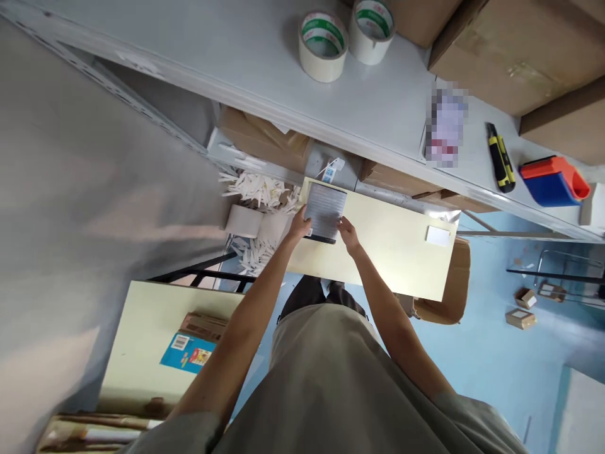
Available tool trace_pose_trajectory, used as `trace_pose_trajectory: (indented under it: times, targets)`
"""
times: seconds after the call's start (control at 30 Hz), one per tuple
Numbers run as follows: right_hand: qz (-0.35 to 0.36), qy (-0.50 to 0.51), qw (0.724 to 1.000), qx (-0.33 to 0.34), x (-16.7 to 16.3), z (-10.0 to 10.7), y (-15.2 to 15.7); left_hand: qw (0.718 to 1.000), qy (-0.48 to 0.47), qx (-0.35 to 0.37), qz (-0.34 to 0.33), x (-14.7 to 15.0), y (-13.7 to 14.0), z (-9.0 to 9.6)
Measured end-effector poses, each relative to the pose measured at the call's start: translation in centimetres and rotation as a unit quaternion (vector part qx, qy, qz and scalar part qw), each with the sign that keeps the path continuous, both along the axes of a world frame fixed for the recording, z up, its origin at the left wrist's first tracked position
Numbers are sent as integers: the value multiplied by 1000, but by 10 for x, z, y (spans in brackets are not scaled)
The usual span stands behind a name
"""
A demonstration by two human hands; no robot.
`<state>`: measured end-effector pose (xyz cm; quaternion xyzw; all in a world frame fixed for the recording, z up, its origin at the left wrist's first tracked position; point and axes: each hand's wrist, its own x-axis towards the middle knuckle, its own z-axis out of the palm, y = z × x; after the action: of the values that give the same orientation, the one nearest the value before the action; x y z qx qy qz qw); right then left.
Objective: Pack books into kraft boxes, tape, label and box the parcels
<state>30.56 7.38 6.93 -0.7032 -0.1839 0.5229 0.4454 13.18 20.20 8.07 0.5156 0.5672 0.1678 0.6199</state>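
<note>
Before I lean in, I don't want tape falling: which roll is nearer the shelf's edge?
The left tape roll; the right roll sits farther back, beside the cardboard box.

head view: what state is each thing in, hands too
grey ribbed packet, held at both side edges
left hand, closed on its left edge
right hand, closed on its right edge
tape rolls, flat side down
yellow-black cutter, lying flat, blade position unclear
white rectangle, lying flat
blue package, lying flat
carton, open
</note>
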Motion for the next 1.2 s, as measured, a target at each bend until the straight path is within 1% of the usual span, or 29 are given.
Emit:
trace_pose_trajectory:
  times: [0.1, 0.23, 0.33, 0.4, 0.5, 0.57, 0.67, 0.73, 0.83, 0.9, 0.97, 1.03, 1.1, 1.13, 1.2]
  targets:
    - [-9, -25, 1000, -7, -3, 27, -20, 999, -41, -17, 24, -22, -36, 12]
    - [35, -21, 999, 25, -12, 72, -57, 990, -115, -38, 78, -66, -108, 39]
    - [68, 3, 997, 41, -26, 100, -87, 982, -115, -54, 140, -98, -166, 64]
    - [98, 23, 994, 50, -40, 113, -106, 980, -91, -36, 172, -119, -204, 80]
    - [157, 54, 984, 66, -66, 121, -136, 969, -62, 3, 240, -149, -264, 101]
    - [197, 72, 975, 72, -89, 119, -156, 955, -52, 26, 291, -170, -309, 112]
    - [250, 100, 960, 73, -129, 111, -190, 933, -23, 57, 356, -201, -381, 123]
    - [283, 122, 949, 73, -157, 107, -215, 912, 1, 68, 405, -222, -428, 128]
    - [323, 156, 931, 68, -196, 108, -254, 874, 15, 82, 478, -254, -491, 132]
    - [343, 174, 921, 57, -217, 111, -277, 845, 12, 97, 526, -279, -525, 132]
    - [363, 186, 912, 43, -235, 113, -296, 814, 24, 115, 568, -307, -554, 129]
    - [385, 194, 902, 32, -252, 114, -311, 793, 78, 127, 591, -337, -579, 123]
    - [406, 199, 892, 23, -271, 114, -323, 787, 179, 121, 578, -371, -602, 113]
    - [415, 200, 887, 20, -282, 113, -328, 789, 238, 113, 554, -389, -613, 108]
    - [430, 200, 881, 13, -307, 112, -339, 801, 347, 98, 478, -425, -634, 95]
